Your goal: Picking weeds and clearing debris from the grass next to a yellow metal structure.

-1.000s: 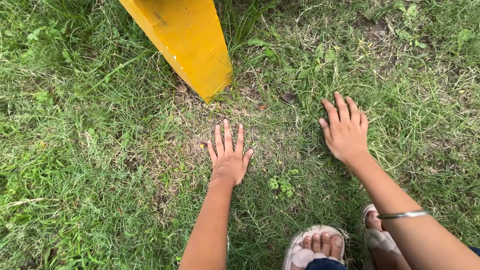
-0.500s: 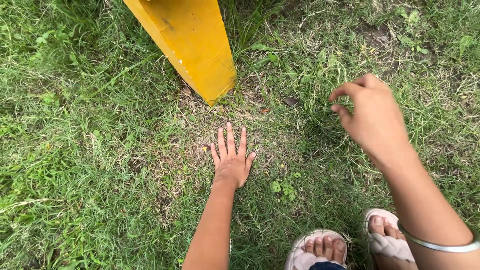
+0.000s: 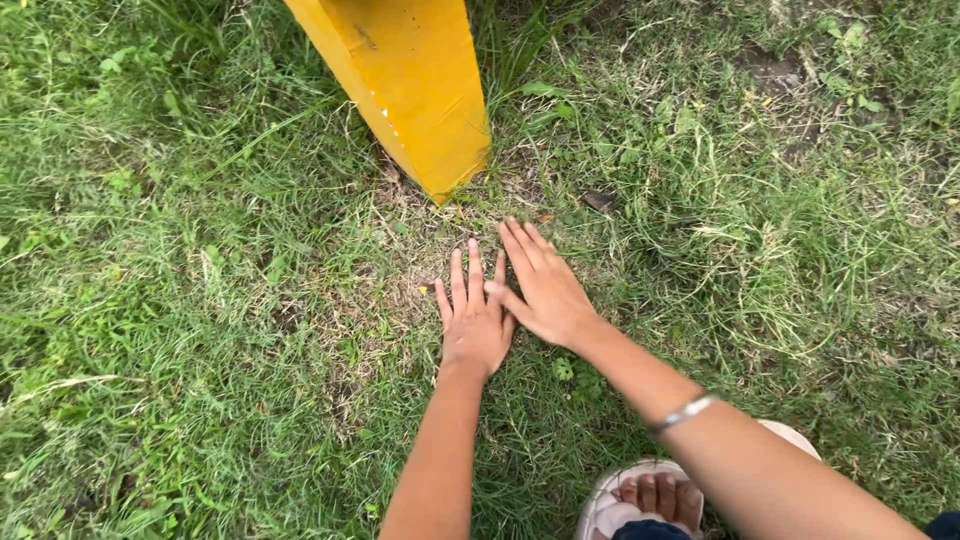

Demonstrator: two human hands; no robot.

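Down on the grass (image 3: 200, 300), the left hand (image 3: 474, 325) lies flat, fingers spread. Beside it, maybe touching, the right hand (image 3: 543, 288) lies flat too, fingers close together, near the yellow post (image 3: 420, 80).

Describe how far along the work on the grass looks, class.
Done: both hands lie flat on the grass near the yellow post, left hand and right hand side by side, thumbs touching. In hand: nothing gripped, fingers spread. Left: no grass looks pulled or gathered yet.
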